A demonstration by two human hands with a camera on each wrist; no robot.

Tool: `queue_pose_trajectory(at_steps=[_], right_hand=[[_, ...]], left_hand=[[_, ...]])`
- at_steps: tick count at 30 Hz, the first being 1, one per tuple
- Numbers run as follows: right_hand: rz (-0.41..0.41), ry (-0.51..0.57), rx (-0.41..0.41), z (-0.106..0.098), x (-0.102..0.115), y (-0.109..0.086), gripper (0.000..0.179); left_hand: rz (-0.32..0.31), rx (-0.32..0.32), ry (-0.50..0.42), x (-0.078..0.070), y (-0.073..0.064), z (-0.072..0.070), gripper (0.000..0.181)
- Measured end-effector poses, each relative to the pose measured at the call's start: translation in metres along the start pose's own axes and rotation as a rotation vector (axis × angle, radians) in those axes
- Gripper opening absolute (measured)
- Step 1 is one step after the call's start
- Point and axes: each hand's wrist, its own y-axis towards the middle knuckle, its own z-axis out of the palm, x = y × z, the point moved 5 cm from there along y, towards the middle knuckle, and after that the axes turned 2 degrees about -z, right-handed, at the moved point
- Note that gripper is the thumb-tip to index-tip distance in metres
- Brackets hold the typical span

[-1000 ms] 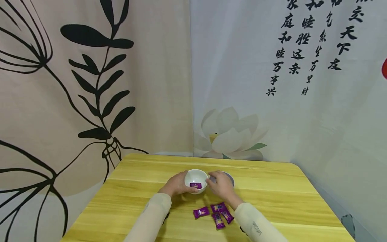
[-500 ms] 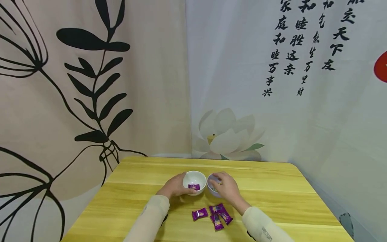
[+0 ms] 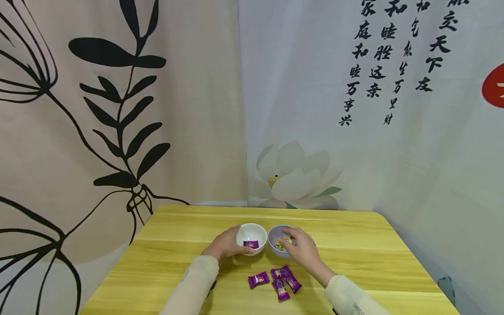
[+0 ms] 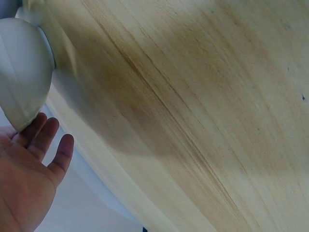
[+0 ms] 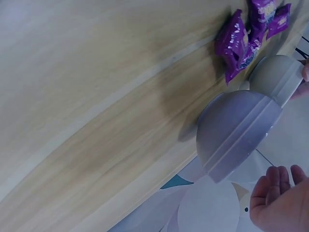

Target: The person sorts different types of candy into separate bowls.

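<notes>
My left hand (image 3: 226, 245) holds the white bowl (image 3: 245, 233) at its left side, thumb at the near rim and fingers round the far side. One purple-wrapped candy (image 3: 250, 245) lies inside that bowl. Just to the right stands a lavender bowl (image 3: 274, 235) with yellow-wrapped candies (image 3: 280, 246) in it. Over its right rim hovers my right hand (image 3: 305, 251), thumb and fingers spread apart with nothing seen between them. In the right wrist view the fingers (image 5: 273, 181) show apart from the lavender bowl's rim.
Several purple-wrapped candies (image 3: 280, 290) lie on the wooden table (image 3: 177, 245) in front of the bowls, one (image 3: 258, 280) a little left of the others. Behind the table's far edge hangs a printed cloth (image 3: 208, 109).
My right hand has moved right from beside the white bowl to the lavender bowl's right side, uncovering the yellow candies. My left hand stays on the white bowl. The head view has shifted slightly.
</notes>
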Motion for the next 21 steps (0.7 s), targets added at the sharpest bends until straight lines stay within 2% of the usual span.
queue_pose_trajectory(at_steps=[15, 21], right_hand=[[0.047, 0.031, -0.001, -0.014, -0.008, -0.023, 0.035], [0.06, 0.022, 0.015, -0.017, -0.019, -0.036, 0.035]], left_hand=[[-0.032, 0.005, -0.003, 0.003, 0.0, 0.002, 0.096], [-0.014, 0.004, 0.002, 0.0, 0.001, 0.0, 0.095]])
